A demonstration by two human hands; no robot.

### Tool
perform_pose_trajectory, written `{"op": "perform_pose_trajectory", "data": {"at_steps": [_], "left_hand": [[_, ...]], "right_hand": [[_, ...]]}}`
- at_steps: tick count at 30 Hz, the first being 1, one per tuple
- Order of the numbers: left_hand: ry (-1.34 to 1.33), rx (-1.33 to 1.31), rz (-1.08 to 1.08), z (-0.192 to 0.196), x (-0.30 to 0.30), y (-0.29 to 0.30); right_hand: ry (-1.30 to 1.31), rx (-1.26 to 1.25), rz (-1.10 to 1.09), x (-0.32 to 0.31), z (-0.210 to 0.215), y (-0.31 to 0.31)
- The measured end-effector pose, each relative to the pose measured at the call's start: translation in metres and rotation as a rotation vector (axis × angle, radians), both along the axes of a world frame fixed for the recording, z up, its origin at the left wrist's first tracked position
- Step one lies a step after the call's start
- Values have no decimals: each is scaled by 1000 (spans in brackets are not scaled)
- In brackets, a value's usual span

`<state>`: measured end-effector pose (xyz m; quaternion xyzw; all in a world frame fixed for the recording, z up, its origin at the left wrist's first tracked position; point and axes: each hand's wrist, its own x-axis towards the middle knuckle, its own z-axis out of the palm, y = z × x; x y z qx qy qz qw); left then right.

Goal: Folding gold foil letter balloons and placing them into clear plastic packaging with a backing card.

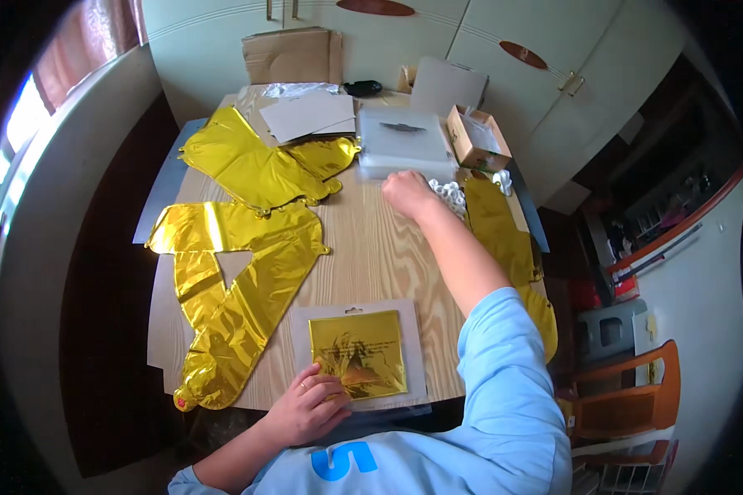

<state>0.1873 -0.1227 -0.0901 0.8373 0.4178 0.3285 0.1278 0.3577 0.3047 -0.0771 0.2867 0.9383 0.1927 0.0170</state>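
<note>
A folded gold foil balloon (380, 371), square and shiny, lies on a pale backing card (414, 346) with a hang hole, close to my body. My left hand (309, 404) has its bent fingers on the lower left corner of the foil; its thumb is hidden. Farther off, my right hand (409, 195) is closed, knuckles up, in front of a stack of clear plastic sleeves (392, 165). What its fingers hold, if anything, cannot be seen. Just right of that hand is a pile of small white rings (447, 195).
Large flat gold foil balloons (256, 165) cover the table's left side, and another (499, 231) lies on the right. Grey cards (305, 115), a small open box (480, 144) and a dark object (362, 87) sit at the back. A wooden chair (669, 388) stands right.
</note>
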Motion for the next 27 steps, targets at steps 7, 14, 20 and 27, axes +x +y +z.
{"op": "perform_pose_trajectory", "data": {"at_steps": [7,14,20,27], "left_hand": [[-20,-11,-11,2,-2,-2],[-30,-2,-30,-2,-1,-2],[-66,-30,3,-4,-2,-3],[-95,15,17,-10,4,-6]], "right_hand": [[-15,-15,-69,-21,8,3],[137,68,-161,-5,7,1],[1038,-269,10,23,26,-114],[1187,-571,34,134,46,-341]]}}
